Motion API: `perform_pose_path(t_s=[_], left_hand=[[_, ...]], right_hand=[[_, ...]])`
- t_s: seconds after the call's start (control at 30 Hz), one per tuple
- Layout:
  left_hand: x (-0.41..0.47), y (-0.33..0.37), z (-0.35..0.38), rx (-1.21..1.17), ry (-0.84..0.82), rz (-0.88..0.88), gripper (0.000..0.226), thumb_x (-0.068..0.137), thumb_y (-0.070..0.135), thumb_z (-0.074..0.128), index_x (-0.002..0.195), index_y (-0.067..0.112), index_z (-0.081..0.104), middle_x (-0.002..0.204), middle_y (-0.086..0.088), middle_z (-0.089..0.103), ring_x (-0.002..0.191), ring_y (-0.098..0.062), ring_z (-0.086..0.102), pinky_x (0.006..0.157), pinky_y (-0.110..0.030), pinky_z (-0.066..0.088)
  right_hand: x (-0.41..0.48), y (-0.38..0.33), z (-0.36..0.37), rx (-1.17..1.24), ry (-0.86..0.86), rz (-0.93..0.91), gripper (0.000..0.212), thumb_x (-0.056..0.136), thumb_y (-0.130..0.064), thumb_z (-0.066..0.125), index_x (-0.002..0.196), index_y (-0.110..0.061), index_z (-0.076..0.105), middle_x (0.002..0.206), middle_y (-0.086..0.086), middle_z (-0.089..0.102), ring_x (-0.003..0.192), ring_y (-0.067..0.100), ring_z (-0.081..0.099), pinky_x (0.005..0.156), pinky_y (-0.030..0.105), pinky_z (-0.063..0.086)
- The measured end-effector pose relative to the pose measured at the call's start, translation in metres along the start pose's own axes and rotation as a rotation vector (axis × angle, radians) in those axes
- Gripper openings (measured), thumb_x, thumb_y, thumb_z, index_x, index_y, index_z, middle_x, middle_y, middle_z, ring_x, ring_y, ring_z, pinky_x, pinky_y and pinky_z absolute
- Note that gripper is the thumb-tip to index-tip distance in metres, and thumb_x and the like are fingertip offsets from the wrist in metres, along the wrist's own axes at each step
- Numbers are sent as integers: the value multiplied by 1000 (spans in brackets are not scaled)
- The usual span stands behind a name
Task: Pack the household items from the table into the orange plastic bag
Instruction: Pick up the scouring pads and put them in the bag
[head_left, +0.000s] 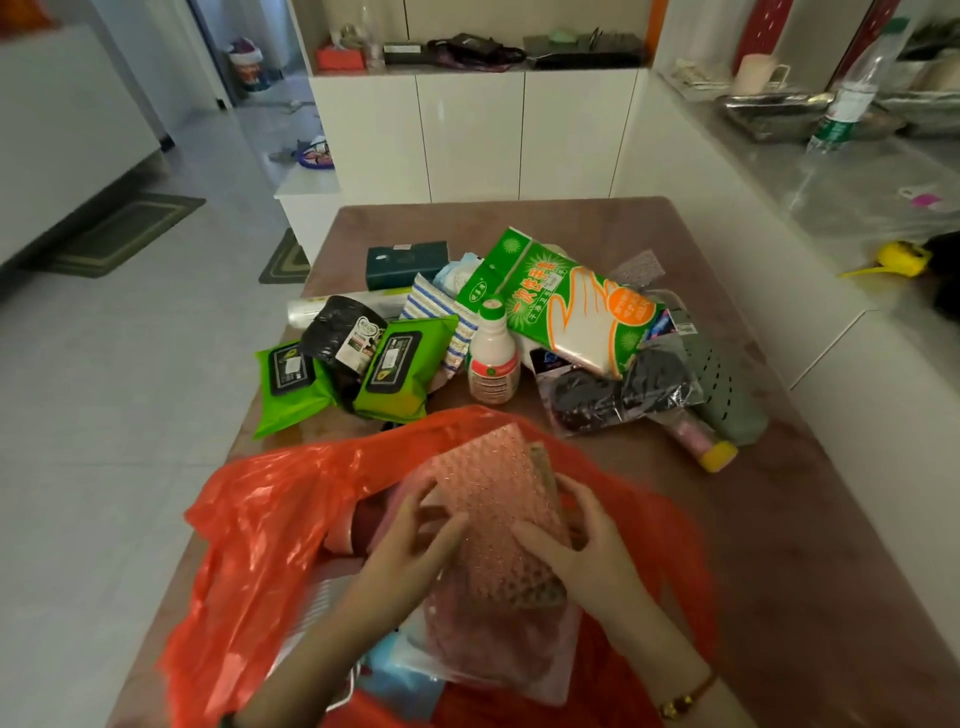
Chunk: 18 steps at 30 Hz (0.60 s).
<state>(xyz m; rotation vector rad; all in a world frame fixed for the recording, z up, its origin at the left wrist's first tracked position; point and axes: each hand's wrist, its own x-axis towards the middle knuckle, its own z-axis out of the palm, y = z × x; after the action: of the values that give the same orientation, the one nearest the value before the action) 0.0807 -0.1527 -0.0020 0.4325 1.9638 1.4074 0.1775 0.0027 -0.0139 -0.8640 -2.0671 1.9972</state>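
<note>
— Where's the pink pad (493, 499)?
— Over the orange bag (270, 519), in its open mouth. The left hand (415, 530) grips its 8 o'clock edge and the right hand (582, 545) its 4 o'clock edge, fingers curled round it.

Two green wipe packs (400, 369), one bottle (492, 358), one glove pack (566, 301), one orange bag (260, 519).
</note>
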Motion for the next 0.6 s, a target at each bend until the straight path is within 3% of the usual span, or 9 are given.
perform_pose_path(t_s=[0.1,0.17,0.23,0.33,0.37,0.43,0.5,0.6], left_hand=[[-23,-35,-10,263,-84,9,75,51,81,54,114,49,32,118,12,55,97,3,58,77,-7,47],[-36,-47,-9,407,-233,32,81,41,91,41,113,57,27,121,26,48,99,23,48,80,0,41],[-41,-53,-5,501,-299,77,78,48,88,37,119,59,21,127,32,43,96,36,36,79,9,31],[-32,-51,0,477,-273,119,77,48,91,32,116,58,18,129,23,43,106,25,37,82,9,28],[-27,-48,2,450,-253,154,76,49,92,32,115,57,20,127,24,42,108,22,39,85,7,29],[-18,-38,6,416,-218,246,68,58,86,40,116,53,26,123,30,38,111,20,40,91,2,32],[-10,-25,11,398,-181,330,51,76,61,55,119,47,31,122,29,42,110,16,44,97,-7,36],[9,-3,22,333,-142,402,41,85,29,60,117,42,38,112,16,53,99,6,53,83,-11,46]], right_hand=[[-3,31,7,-129,115,11,71,73,-15,76,133,-20,39,123,-5,49,116,12,49,91,21,39],[-3,40,7,-164,97,50,72,76,-19,74,137,-19,37,127,-5,49,116,9,48,93,22,38],[2,41,3,-212,65,88,66,80,-30,68,138,-22,37,126,-8,50,115,7,49,94,22,38],[5,43,-3,-423,69,100,68,77,-64,54,134,-28,45,126,-3,55,121,15,51,103,32,41],[4,45,-6,-480,91,107,69,78,-65,51,135,-27,45,129,2,53,124,19,48,106,35,38],[-1,43,-11,-558,144,98,55,89,-44,52,137,-20,43,133,8,48,127,22,43,108,31,33],[-9,35,-16,-602,195,-7,42,90,-26,55,131,-17,49,132,5,51,125,19,46,104,27,34],[-13,16,-29,-448,352,-208,30,83,-10,63,99,-36,63,102,-5,70,93,7,66,85,23,51]])
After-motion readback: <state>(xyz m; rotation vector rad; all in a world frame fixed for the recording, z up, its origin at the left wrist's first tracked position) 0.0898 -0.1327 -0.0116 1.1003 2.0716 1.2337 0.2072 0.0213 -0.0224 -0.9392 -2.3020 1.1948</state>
